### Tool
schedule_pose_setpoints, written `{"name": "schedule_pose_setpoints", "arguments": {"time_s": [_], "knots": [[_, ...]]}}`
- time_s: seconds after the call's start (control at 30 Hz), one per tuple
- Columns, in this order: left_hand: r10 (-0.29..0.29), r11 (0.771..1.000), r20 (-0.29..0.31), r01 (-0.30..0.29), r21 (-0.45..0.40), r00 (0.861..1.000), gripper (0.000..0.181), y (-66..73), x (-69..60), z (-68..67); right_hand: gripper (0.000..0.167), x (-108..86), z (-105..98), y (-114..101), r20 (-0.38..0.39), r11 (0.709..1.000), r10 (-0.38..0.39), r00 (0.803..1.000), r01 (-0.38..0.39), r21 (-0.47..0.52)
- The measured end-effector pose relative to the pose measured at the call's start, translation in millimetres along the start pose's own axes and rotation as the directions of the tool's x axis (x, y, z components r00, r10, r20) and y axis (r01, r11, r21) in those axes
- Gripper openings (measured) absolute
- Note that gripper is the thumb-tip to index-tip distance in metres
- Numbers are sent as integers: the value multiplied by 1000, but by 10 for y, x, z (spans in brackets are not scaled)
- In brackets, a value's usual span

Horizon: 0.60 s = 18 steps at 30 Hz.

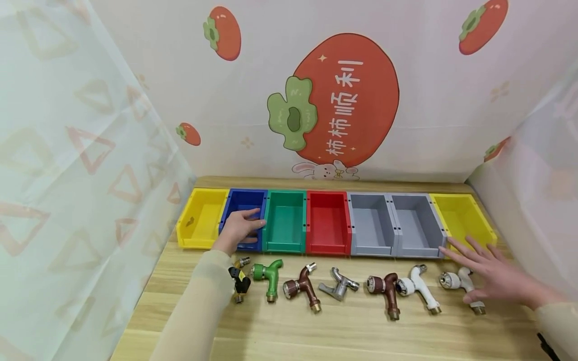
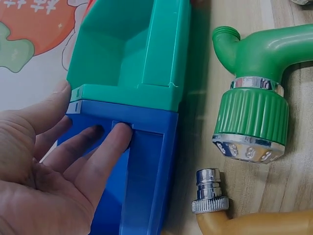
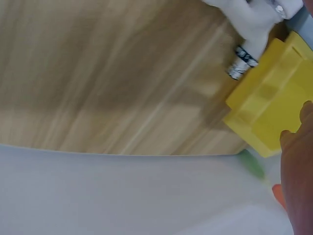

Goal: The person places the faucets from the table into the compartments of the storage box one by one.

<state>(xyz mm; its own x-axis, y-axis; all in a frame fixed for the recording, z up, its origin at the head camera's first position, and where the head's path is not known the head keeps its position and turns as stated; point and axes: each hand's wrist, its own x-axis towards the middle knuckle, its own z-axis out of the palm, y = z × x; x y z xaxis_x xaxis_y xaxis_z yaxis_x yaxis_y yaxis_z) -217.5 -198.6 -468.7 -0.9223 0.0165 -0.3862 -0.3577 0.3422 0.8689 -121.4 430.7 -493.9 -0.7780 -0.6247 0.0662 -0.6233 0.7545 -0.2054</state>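
My left hand [image 1: 237,231] is over the blue bin [image 1: 246,199]; in the left wrist view the hand [image 2: 58,181] has one fingertip touching the blue bin's front edge [image 2: 146,125], other fingers inside, and its thumb beside the green bin's corner [image 2: 117,95]. With fingers spread, my right hand [image 1: 501,273] hovers around the front of the right yellow bin [image 1: 465,215], partly covering a white tap [image 1: 462,281]. In the right wrist view that hand [image 3: 298,171] shows at the edge, over the yellow bin [image 3: 274,115]. Neither hand visibly holds a tap.
Between the hands stand green [image 1: 286,215], red [image 1: 328,218] and two grey bins; another yellow bin [image 1: 204,215] is at the left end. In front lie a black-and-yellow tap [image 1: 241,283], a green tap [image 1: 272,276], brown taps, a chrome tap [image 1: 339,286] and another white tap [image 1: 421,286].
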Motion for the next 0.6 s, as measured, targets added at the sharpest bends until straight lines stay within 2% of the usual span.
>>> {"name": "schedule_pose_setpoints", "arguments": {"time_s": [0.33,0.47,0.6], "knots": [[-12,1000,-16,12,-21,1000,57,3,11,-5,119,-164,187,31,7,984,-114,994,113,-140],[-16,1000,-21,16,-13,1000,57,-3,15,16,116,-188,244,34,-12,958,-197,980,190,-215],[-9,1000,-24,9,2,1000,56,-13,22,28,114,-220,290,46,14,934,-245,970,239,-266]]}}
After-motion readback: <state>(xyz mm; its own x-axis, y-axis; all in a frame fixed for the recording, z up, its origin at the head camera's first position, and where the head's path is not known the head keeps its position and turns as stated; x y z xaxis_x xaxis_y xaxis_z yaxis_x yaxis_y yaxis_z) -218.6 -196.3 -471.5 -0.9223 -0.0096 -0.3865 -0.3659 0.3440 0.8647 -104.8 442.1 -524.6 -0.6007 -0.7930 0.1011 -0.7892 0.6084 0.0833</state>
